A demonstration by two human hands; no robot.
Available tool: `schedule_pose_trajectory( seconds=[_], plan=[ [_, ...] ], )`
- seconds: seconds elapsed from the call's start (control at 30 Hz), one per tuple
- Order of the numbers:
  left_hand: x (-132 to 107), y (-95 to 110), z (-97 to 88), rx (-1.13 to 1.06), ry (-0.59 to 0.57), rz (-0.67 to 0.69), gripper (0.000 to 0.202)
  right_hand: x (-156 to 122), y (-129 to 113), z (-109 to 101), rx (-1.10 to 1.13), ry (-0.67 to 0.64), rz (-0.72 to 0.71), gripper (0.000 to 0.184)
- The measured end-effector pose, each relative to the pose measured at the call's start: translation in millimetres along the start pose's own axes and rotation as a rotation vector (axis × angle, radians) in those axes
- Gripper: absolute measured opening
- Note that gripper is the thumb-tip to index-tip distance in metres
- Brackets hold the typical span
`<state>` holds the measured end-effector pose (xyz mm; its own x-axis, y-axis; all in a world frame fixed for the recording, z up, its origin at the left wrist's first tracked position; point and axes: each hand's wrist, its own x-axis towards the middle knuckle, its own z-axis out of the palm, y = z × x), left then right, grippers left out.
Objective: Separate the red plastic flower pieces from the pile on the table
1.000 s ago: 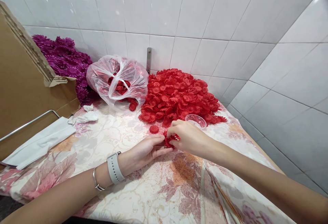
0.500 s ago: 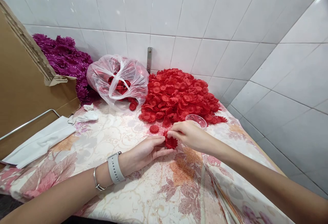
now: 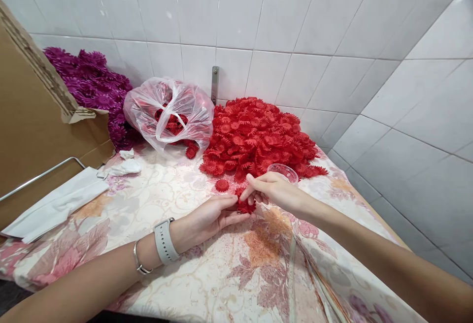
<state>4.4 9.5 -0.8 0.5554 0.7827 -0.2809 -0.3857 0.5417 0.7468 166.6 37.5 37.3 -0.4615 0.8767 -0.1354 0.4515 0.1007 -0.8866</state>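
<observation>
My left hand (image 3: 218, 213) holds a red artificial flower (image 3: 245, 202) between thumb and fingers, just above the cloth. From the right, my right hand (image 3: 268, 189) reaches over that flower; its index finger touches the petals, and the thumb stands apart from it. The other fingers are curled, with no object visible in them. Beyond my left fingers a small round red flower piece (image 3: 222, 185) lies on the cloth. A clear shallow plastic dish (image 3: 284, 172) sits behind my right hand, partly covered by it.
A large heap of red flowers (image 3: 258, 133) rests against the tiled wall. To its left are a plastic bag (image 3: 197, 109) with red pieces and a purple flower pile (image 3: 94, 84). Cardboard (image 3: 44, 96) stands at the left beside white paper (image 3: 55, 205). A floral cloth (image 3: 177, 283) covers the table.
My right hand has opened from a pinch at the flower, its thumb lifting away from the index finger. My left hand keeps the flower in the same place.
</observation>
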Motion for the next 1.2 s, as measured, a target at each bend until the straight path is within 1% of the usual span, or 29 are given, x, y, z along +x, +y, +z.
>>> schedule_pose_trajectory(
  seconds=[0.1, 0.17, 0.23, 0.27, 0.33, 0.4, 0.43, 0.5, 0.57, 0.63, 0.67, 0.77, 0.83, 0.9, 0.93, 0.97, 1.03, 1.1, 1.13, 1.2],
  plan=[
    [-1, 0, 1.2, 0.001, -0.023, -0.009, 0.02, 0, 3, -1, 0.129, -0.009, 0.066, 0.058],
    [-1, 0, 1.1, 0.001, -0.022, -0.013, 0.02, 1, 4, -2, 0.175, -0.028, 0.084, 0.063],
    [0, -1, 0.3, 0.002, -0.01, -0.013, 0.018, 0, 2, -2, 0.131, -0.025, 0.072, 0.062],
    [0, -1, -0.2, -0.002, 0.001, -0.013, 0.017, 0, 1, -2, 0.067, -0.008, 0.056, 0.057],
    [1, -2, -1.4, -0.017, 0.034, -0.01, 0.015, -2, -2, -1, -0.123, 0.06, -0.009, 0.039],
    [2, -2, -2.2, -0.024, 0.068, -0.012, 0.014, -4, -3, 1, -0.315, 0.126, -0.127, 0.017],
    [2, -1, -2.2, -0.018, 0.074, -0.014, 0.014, -5, -2, 2, -0.387, 0.138, -0.196, 0.01],
    [2, -1, -1.9, 0.002, 0.061, -0.011, 0.016, -6, 1, 4, -0.469, 0.147, -0.313, 0.01],
    [2, 0, -1.5, 0.008, 0.036, 0.013, 0.015, -7, 5, 4, -0.503, 0.176, -0.352, 0.013],
    [2, 0, -1.6, 0.0, 0.021, 0.038, 0.011, -6, 9, 4, -0.507, 0.22, -0.33, 0.017],
    [2, 0, -1.9, -0.006, 0.021, 0.042, 0.01, -6, 10, 3, -0.501, 0.217, -0.303, 0.02],
    [3, -2, -3.4, 0.005, 0.016, 0.028, 0.009, -7, 11, 1, -0.472, 0.135, -0.24, 0.026],
    [4, -3, -4.6, 0.05, -0.002, 0.018, 0.008, -9, 11, 2, -0.464, 0.122, -0.227, 0.022],
    [4, -2, -5.5, 0.095, -0.005, 0.004, 0.011, -11, 12, 3, -0.427, 0.133, -0.202, 0.013],
    [4, -2, -5.8, 0.106, 0.004, -0.001, 0.012, -12, 13, 4, -0.39, 0.132, -0.176, 0.01],
    [4, -1, -5.9, 0.108, 0.016, -0.006, 0.013, -13, 14, 6, -0.342, 0.125, -0.147, 0.012],
    [4, 0, -5.6, 0.104, 0.039, -0.011, 0.012, -15, 18, 9, -0.243, 0.109, -0.101, 0.024],
    [4, 1, -5.0, 0.108, 0.038, -0.009, 0.012, -16, 23, 12, -0.147, 0.106, -0.063, 0.032],
    [4, 2, -4.8, 0.115, 0.03, -0.008, 0.012, -16, 25, 14, -0.09, 0.103, -0.037, 0.033],
    [4, 2, -4.6, 0.128, 0.023, 0.006, 0.011, -16, 30, 17, 0.035, 0.103, 0.003, 0.028]
  ],
)
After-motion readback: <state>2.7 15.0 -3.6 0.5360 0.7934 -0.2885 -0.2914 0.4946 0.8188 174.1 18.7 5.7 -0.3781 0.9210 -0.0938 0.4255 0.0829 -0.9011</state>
